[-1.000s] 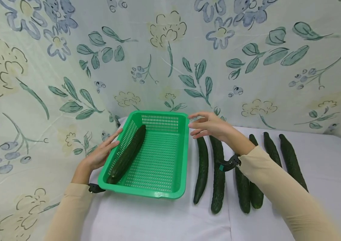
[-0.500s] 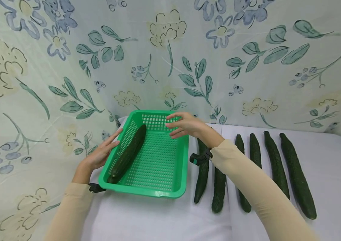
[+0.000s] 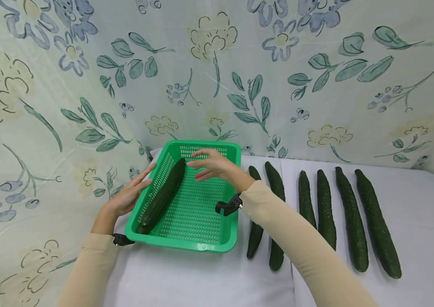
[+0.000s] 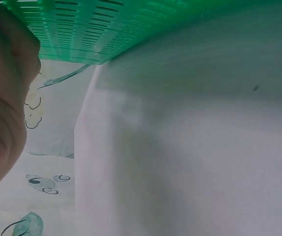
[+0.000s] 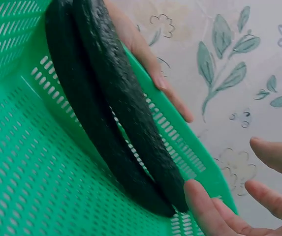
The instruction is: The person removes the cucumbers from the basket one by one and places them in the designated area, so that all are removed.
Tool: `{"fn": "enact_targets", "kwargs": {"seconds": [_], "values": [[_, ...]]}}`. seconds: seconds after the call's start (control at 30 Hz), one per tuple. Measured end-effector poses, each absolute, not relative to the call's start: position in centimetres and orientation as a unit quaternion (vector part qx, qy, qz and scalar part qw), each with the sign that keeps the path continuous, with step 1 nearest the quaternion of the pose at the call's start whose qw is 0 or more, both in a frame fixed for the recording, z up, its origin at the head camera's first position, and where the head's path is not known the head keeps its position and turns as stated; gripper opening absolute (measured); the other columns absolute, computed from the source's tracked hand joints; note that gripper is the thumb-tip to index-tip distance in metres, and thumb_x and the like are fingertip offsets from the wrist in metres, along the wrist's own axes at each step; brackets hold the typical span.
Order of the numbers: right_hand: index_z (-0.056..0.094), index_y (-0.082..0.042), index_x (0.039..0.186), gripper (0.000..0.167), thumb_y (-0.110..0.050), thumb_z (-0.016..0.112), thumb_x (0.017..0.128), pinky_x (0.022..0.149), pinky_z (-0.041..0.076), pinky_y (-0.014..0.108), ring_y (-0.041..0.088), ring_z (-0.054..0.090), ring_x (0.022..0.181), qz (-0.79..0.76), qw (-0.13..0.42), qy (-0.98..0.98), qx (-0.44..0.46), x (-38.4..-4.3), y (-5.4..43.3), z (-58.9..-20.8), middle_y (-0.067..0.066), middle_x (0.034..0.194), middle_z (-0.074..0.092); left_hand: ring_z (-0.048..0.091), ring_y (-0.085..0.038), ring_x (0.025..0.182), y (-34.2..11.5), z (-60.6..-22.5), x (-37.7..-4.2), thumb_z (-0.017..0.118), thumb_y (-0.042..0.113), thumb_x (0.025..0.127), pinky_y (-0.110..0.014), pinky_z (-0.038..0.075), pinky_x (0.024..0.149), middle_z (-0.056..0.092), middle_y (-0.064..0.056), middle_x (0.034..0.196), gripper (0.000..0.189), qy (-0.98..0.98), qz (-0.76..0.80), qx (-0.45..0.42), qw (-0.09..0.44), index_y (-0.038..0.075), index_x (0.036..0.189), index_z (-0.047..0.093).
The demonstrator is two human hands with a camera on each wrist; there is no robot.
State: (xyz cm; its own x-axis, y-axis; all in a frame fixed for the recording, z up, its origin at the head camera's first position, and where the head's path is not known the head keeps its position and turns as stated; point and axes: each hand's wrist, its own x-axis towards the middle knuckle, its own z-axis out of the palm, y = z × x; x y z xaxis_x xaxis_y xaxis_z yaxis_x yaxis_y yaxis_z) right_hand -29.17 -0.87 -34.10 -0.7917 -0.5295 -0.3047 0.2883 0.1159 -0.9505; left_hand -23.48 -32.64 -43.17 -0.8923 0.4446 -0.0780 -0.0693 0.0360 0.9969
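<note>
A green perforated plastic basket (image 3: 180, 244) stands on the left part of the table. Two cucumbers, a rough-skinned one (image 5: 123, 93) and a smoother one (image 5: 81, 93), lie side by side along its left wall in the right wrist view; from the head they overlap. My left hand (image 3: 126, 198) rests against the outside of that wall, fingers straight along it; much of this hand (image 4: 5, 88) is cut off in the left wrist view. Over the basket hovers my right hand (image 3: 211, 165), fingers spread and loosely bent, holding nothing, near the cucumbers' far ends.
Right of the basket lie several more cucumbers, the nearest (image 3: 255, 238) partly under my right forearm, the farthest (image 3: 378, 226) at the right. They lie on a white cloth-covered table (image 3: 423, 221). A floral curtain (image 3: 217, 85) hangs behind and to the left.
My right hand has moved left from beside the basket's right rim to above its inside. More of the cucumbers on the table show now. The left hand and basket have stayed put.
</note>
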Motion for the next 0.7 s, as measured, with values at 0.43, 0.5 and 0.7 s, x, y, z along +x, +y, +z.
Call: {"fn": "enact_targets", "kwargs": {"seconds": [0.43,0.5,0.7], "values": [[0.036,-0.009,0.154,0.067,-0.014,0.069,0.096,0.091,0.050,0.055,0.051,0.059,0.112,-0.692,0.302,0.654,-0.039,-27.9,-6.1,-37.1,0.033,0.143,0.041,0.058,-0.017,0.119,-32.6,-43.1,-23.6,0.032,0.027,0.112,-0.037,0.054,0.088,0.015,-0.019,0.162,0.057,0.694,0.681,0.136,0.192,0.038,0.161,0.005],[0.035,-0.010,0.155,0.069,-0.015,0.070,0.096,0.090,0.051,0.055,0.051,0.060,0.110,-0.693,0.296,0.656,-0.038,-27.8,-6.8,-37.5,0.034,0.143,0.041,0.059,-0.018,0.119,-32.7,-43.0,-23.6,0.032,0.027,0.112,-0.038,0.054,0.089,0.016,-0.019,0.162,0.057,0.692,0.683,0.136,0.191,0.038,0.161,0.006],[0.028,-0.013,0.158,0.079,-0.021,0.073,0.094,0.081,0.056,0.051,0.046,0.064,0.103,-0.673,0.279,0.684,-0.043,-27.4,-8.6,-38.8,0.024,0.155,0.030,0.057,-0.019,0.123,-32.6,-42.8,-23.4,0.033,0.028,0.112,-0.042,0.053,0.091,0.011,-0.017,0.164,0.059,0.690,0.683,0.133,0.198,0.037,0.161,0.003]]}}
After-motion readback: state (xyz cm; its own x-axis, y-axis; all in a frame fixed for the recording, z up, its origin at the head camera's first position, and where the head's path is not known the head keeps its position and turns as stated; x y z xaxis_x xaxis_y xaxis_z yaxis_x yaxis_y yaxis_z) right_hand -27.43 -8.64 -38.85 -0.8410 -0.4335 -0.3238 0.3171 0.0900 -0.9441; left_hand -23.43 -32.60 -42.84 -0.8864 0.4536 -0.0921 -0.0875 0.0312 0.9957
